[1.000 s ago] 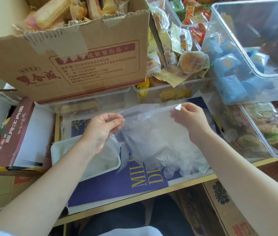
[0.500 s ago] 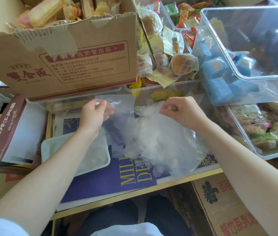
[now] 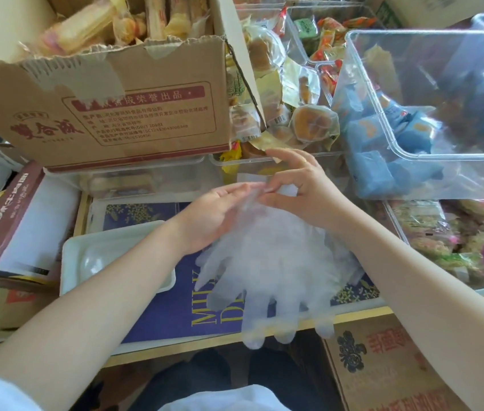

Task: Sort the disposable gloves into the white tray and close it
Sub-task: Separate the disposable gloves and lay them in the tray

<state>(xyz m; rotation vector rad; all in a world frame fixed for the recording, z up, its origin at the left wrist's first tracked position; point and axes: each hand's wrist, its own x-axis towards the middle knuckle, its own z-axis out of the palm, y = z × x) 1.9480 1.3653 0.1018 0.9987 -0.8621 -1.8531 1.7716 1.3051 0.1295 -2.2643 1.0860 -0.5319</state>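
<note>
Our left hand (image 3: 214, 215) and right hand (image 3: 300, 191) together, fingers pinching the cuff end of the disposable gloves (image 3: 267, 268), bundle hanging above the purple book (image 3: 169, 310), white tray (image 3: 86, 256) just left, open on the table (image 3: 234, 339)

The tray (image 3: 74, 259) lies left of the gloves (image 3: 267, 268), with the cardboard box (image 3: 110, 114) behind both.

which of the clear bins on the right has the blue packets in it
The upper clear bin, tilted and resting on the others just right of the right hand, holds the blue packets. The lower clear bin beneath it holds pink and green wrapped snacks.
</note>
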